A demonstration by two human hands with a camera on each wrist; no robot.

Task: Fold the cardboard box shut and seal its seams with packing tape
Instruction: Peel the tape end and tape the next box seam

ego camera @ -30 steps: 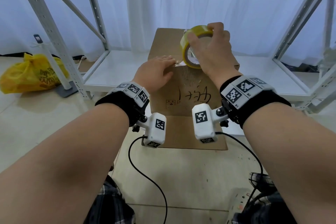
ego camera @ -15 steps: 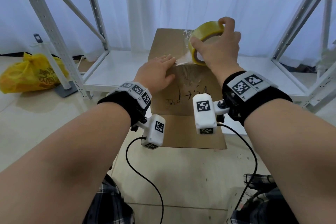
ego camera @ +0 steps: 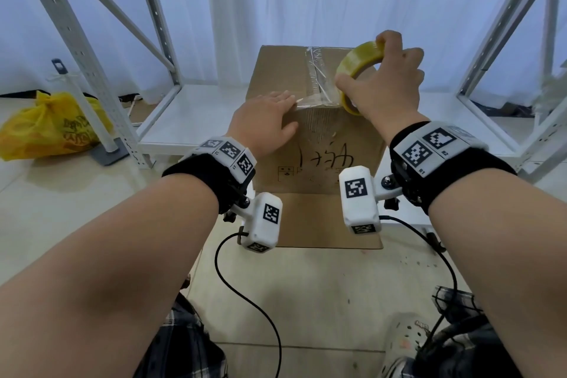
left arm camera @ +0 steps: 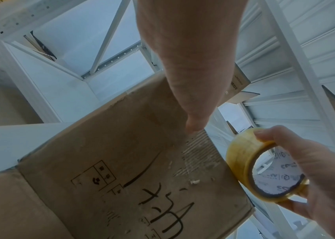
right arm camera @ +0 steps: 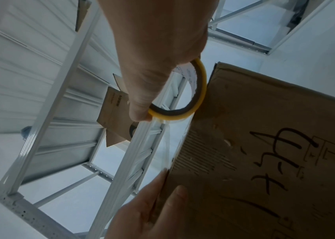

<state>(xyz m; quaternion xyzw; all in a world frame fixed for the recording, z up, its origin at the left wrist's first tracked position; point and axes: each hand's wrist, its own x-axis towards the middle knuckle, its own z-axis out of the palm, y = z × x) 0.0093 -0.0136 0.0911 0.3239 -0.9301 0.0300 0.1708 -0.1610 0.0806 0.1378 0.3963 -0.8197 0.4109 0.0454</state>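
Head view: left hand (ego camera: 264, 123) lies flat, fingers straight, on the cardboard box (ego camera: 319, 144) top front edge beside the shelf, pressing clear tape; right hand (ego camera: 386, 86) grips the tape roll (ego camera: 357, 66) above the box's right edge

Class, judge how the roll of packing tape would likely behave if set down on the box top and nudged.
The roll of packing tape is a ring, so on edge it would probably roll. It looks stiff: the right hand grips it undented. The film stuck to the cardboard box should tether it.
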